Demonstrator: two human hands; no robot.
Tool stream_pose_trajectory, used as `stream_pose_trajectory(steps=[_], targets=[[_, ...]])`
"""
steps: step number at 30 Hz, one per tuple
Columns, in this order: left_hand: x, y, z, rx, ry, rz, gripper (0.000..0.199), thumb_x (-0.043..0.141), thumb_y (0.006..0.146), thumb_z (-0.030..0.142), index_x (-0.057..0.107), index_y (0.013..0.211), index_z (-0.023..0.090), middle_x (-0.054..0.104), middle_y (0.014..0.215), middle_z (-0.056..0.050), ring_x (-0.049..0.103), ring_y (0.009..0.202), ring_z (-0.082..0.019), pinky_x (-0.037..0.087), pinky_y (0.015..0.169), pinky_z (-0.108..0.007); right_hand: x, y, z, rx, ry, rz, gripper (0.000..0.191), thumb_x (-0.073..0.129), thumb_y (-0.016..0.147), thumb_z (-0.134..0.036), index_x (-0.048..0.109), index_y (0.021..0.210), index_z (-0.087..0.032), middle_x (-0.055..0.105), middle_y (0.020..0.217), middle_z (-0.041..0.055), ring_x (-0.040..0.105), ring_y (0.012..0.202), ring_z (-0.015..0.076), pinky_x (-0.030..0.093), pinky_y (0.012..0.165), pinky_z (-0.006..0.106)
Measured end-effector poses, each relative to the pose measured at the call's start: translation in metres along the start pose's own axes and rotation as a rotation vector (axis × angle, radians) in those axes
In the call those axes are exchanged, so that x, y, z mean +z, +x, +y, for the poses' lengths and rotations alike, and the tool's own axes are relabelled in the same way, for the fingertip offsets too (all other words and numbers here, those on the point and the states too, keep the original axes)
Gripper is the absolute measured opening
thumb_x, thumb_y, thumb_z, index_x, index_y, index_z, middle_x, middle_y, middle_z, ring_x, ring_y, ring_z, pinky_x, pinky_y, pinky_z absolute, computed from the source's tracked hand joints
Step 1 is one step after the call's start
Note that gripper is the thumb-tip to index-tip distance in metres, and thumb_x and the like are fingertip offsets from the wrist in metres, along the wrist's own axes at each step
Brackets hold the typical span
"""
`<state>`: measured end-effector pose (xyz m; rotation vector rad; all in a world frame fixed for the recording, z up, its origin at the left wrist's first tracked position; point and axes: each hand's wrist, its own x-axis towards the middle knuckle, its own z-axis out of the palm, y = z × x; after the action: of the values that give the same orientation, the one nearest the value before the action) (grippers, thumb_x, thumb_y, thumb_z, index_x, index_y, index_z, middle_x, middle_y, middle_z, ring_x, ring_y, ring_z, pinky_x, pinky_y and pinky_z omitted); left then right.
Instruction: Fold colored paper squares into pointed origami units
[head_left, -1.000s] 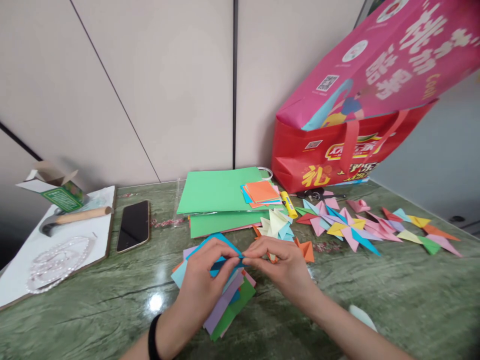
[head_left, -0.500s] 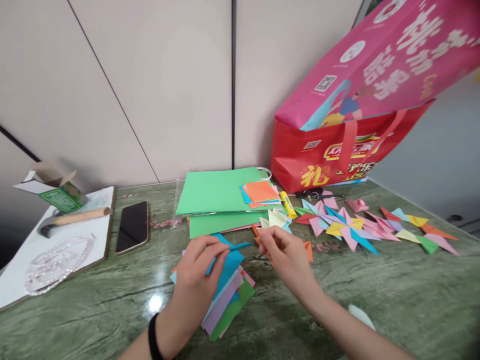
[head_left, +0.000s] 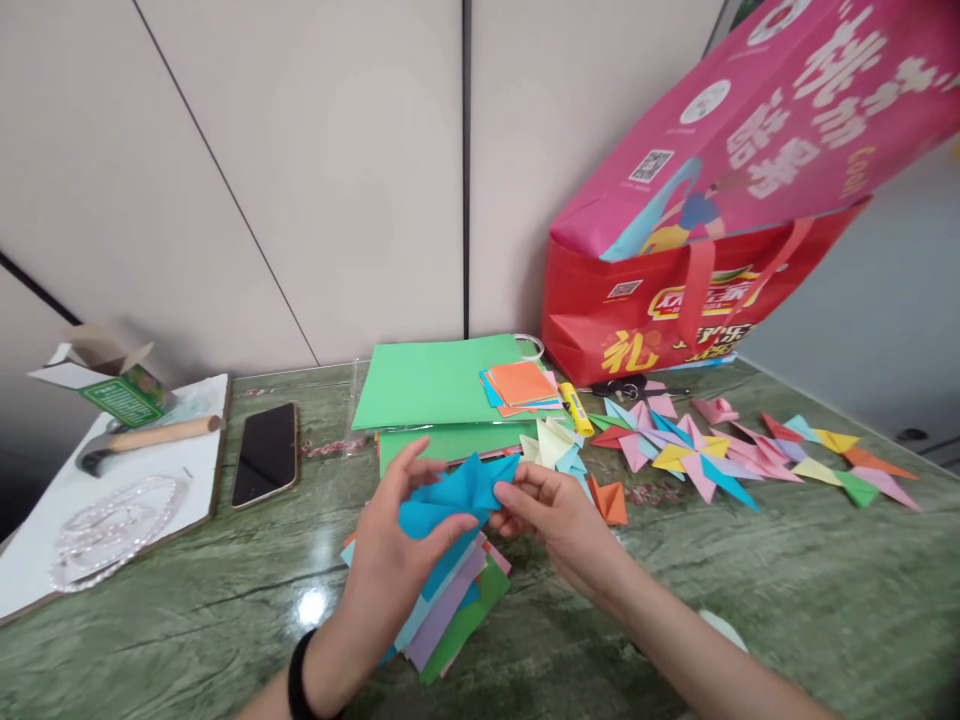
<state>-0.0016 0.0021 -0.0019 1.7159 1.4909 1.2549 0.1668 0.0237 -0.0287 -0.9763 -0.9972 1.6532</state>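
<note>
A blue folded paper piece (head_left: 457, 495) with pointed flaps is held above a fanned stack of coloured paper sheets (head_left: 446, 610). Its right end is pinched between the thumb and fingers of my right hand (head_left: 551, 505). At the left end, my left hand (head_left: 386, 545) is open around the piece, with thumb stretched along the near lower side and fingers apart at the far side. Just beyond my right hand lie a pale yellow folded piece (head_left: 553, 440) and an orange folded piece (head_left: 609, 498).
Folded paper shapes (head_left: 705, 455) spread over the right side of the green counter (head_left: 810, 600). Green sheets (head_left: 442, 380), small orange squares (head_left: 523, 384), a glue stick (head_left: 576, 410), scissors (head_left: 630, 387) and a red bag (head_left: 637, 310) stand behind. A phone (head_left: 265, 455) and a hammer (head_left: 150, 436) lie left.
The blue piece has turned from edge-on to showing its broad face and flaps. My right hand has moved left onto its end, and my left fingers have spread from a pinch.
</note>
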Motion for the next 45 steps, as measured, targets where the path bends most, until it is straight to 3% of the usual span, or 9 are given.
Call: stream_pose_trajectory(steps=[4, 8, 12, 19, 24, 30, 34, 40, 45], targets=[[0.001, 0.003, 0.006, -0.356, -0.328, -0.146, 0.043, 0.073, 0.062, 0.025, 0.059, 0.102, 0.015, 0.07, 0.081, -0.005, 0.068, 0.076, -0.023, 0.055, 0.066, -0.031, 0.001, 0.0, 0.001, -0.056, -0.056, 0.006, 0.025, 0.069, 0.068, -0.038, 0.06, 0.071, -0.015, 0.064, 0.061, -0.0008, 0.06, 0.054, 0.0099, 0.05, 0.052, 0.02], [0.002, 0.003, 0.01, -0.482, -0.438, -0.146, 0.035, 0.074, 0.06, 0.022, 0.061, 0.093, 0.015, 0.073, 0.07, -0.002, 0.069, 0.06, -0.02, 0.057, 0.059, -0.029, 0.0, 0.0, 0.001, -0.075, -0.04, -0.027, 0.024, 0.07, 0.067, -0.036, 0.063, 0.078, -0.016, 0.064, 0.068, -0.0006, 0.061, 0.057, 0.0106, 0.052, 0.056, 0.022], [0.004, 0.002, 0.009, -0.529, -0.494, -0.179, 0.025, 0.074, 0.06, 0.023, 0.061, 0.08, 0.015, 0.073, 0.062, -0.001, 0.071, 0.062, -0.023, 0.058, 0.06, -0.031, 0.001, -0.001, 0.0, -0.087, -0.026, -0.04, 0.025, 0.075, 0.062, -0.031, 0.064, 0.08, -0.016, 0.065, 0.07, -0.0001, 0.06, 0.059, 0.0111, 0.052, 0.059, 0.023], [0.002, 0.002, 0.011, -0.463, -0.51, -0.31, 0.013, 0.067, 0.07, 0.026, 0.064, 0.072, 0.014, 0.074, 0.069, -0.004, 0.071, 0.065, -0.021, 0.057, 0.064, -0.032, 0.003, -0.003, -0.002, -0.065, -0.091, -0.048, 0.024, 0.075, 0.06, -0.032, 0.064, 0.075, -0.016, 0.064, 0.064, -0.0005, 0.058, 0.058, 0.0119, 0.05, 0.057, 0.025], [0.004, 0.003, 0.014, -0.319, -0.32, -0.352, 0.004, 0.063, 0.07, 0.019, 0.064, 0.072, 0.016, 0.072, 0.072, -0.004, 0.069, 0.072, -0.022, 0.055, 0.069, -0.034, 0.004, -0.004, -0.003, -0.082, -0.188, -0.078, 0.02, 0.073, 0.062, -0.03, 0.062, 0.07, -0.016, 0.06, 0.059, -0.0024, 0.054, 0.053, 0.0105, 0.045, 0.053, 0.023], [0.004, 0.003, 0.01, -0.267, -0.277, -0.427, 0.014, 0.064, 0.066, 0.017, 0.064, 0.08, 0.016, 0.07, 0.072, -0.003, 0.066, 0.069, -0.019, 0.052, 0.064, -0.03, 0.005, -0.004, -0.002, -0.129, -0.244, -0.08, 0.012, 0.068, 0.065, -0.024, 0.062, 0.07, -0.016, 0.061, 0.062, -0.0013, 0.055, 0.056, 0.0117, 0.046, 0.056, 0.025], [0.003, 0.002, 0.008, -0.189, -0.117, -0.368, 0.015, 0.066, 0.068, 0.024, 0.065, 0.08, 0.015, 0.067, 0.067, -0.001, 0.061, 0.061, -0.016, 0.047, 0.056, -0.026, 0.007, -0.006, -0.002, -0.205, -0.342, -0.072, 0.004, 0.064, 0.067, -0.02, 0.061, 0.069, -0.017, 0.06, 0.062, -0.0015, 0.056, 0.058, 0.0127, 0.046, 0.056, 0.024], [0.002, -0.001, 0.005, 0.07, 0.067, -0.236, 0.009, 0.062, 0.072, 0.025, 0.069, 0.075, 0.019, 0.067, 0.062, 0.0, 0.057, 0.055, -0.015, 0.044, 0.053, -0.024, 0.01, -0.011, -0.005, -0.314, -0.478, -0.035, 0.002, 0.06, 0.07, -0.018, 0.061, 0.07, -0.017, 0.059, 0.064, 0.0, 0.056, 0.061, 0.0138, 0.046, 0.056, 0.024], [0.002, 0.0, 0.007, 0.079, 0.034, -0.224, 0.008, 0.062, 0.073, 0.022, 0.068, 0.069, 0.018, 0.069, 0.06, 0.0, 0.06, 0.053, -0.014, 0.047, 0.052, -0.022, 0.011, -0.013, -0.007, -0.33, -0.453, -0.063, 0.005, 0.061, 0.071, -0.022, 0.063, 0.074, -0.018, 0.061, 0.068, 0.0013, 0.057, 0.065, 0.0149, 0.048, 0.058, 0.025]])
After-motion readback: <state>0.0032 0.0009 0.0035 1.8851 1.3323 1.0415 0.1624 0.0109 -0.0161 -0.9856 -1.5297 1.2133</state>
